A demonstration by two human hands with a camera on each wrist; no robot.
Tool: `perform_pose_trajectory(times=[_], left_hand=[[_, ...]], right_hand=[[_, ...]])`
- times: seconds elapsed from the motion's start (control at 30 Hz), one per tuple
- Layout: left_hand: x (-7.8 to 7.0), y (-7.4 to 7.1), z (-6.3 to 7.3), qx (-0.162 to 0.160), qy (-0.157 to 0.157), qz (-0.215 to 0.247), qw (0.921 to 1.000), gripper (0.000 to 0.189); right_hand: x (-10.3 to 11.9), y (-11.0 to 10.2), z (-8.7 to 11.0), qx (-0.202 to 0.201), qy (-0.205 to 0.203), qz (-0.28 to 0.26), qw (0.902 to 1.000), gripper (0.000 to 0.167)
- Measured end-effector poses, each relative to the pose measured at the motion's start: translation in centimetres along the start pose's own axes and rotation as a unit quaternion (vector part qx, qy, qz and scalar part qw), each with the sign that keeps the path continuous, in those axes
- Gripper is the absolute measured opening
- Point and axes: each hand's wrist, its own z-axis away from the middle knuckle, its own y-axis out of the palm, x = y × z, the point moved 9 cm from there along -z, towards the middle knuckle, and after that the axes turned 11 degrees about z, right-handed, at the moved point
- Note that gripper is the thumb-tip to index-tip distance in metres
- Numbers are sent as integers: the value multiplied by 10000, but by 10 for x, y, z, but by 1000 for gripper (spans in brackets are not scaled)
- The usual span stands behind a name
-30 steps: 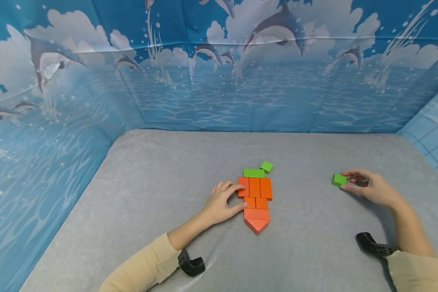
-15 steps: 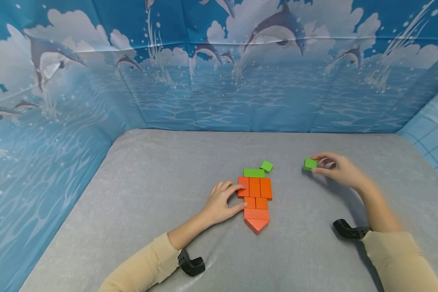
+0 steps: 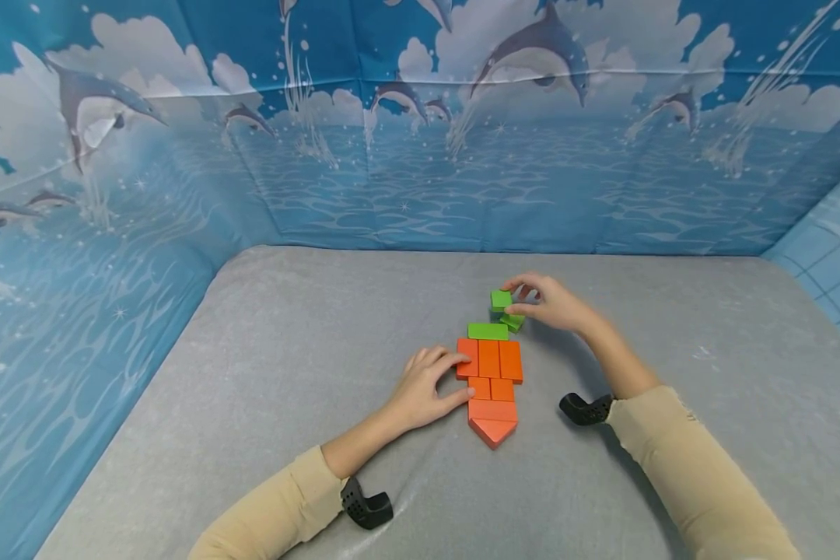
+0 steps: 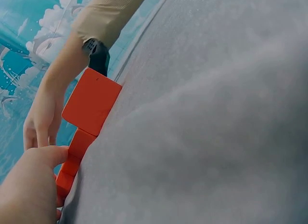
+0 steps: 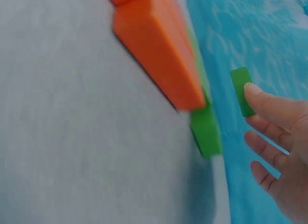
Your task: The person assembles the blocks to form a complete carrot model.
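Note:
In the head view, my right hand [image 3: 553, 303] pinches a small green block [image 3: 500, 300] between thumb and fingers, held up above the far end of a flat row of blocks. Beneath its fingers a second small green block [image 3: 512, 322] lies askew. It touches the corner of a longer green block [image 3: 488, 332]. Below that are several orange blocks [image 3: 489, 359] laid edge to edge, ending in an orange triangle block [image 3: 493, 432] at the near end. My left hand [image 3: 420, 393] rests at their left side, fingertips and thumb against the orange blocks. The right wrist view shows the pinched block [image 5: 242, 89] clearly.
A grey cloth [image 3: 266, 350] covers the table. Blue dolphin-print curtains [image 3: 420, 171] stand behind it and along both sides. Each wrist wears a black mount, the left mount [image 3: 366, 504] and the right mount [image 3: 586, 409], close over the cloth.
My right hand has carried the green block leftward from the right side of the table to above the other green blocks. My left hand has stayed still at the orange blocks.

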Motion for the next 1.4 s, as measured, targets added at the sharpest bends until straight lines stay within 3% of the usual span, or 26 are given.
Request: perform_pose_trajectory(times=[0.3,0.57,1.1,1.4], left_hand=[[0,1,-1,48,32,-49,10000,45],[0,1,0,28,108,-131,9999,46],[2,2,-1,71,15,-103,9999,46],[2,2,-1,58,23,-92,9999,45]], right_hand=[[17,30,-25,265,-464,161,9984,34],[20,44,-34,403,-430,172,9981,33],[17,49,-33,807,-542,-155,9951,32],[19,49,-33,803,-577,-153,9950,32]])
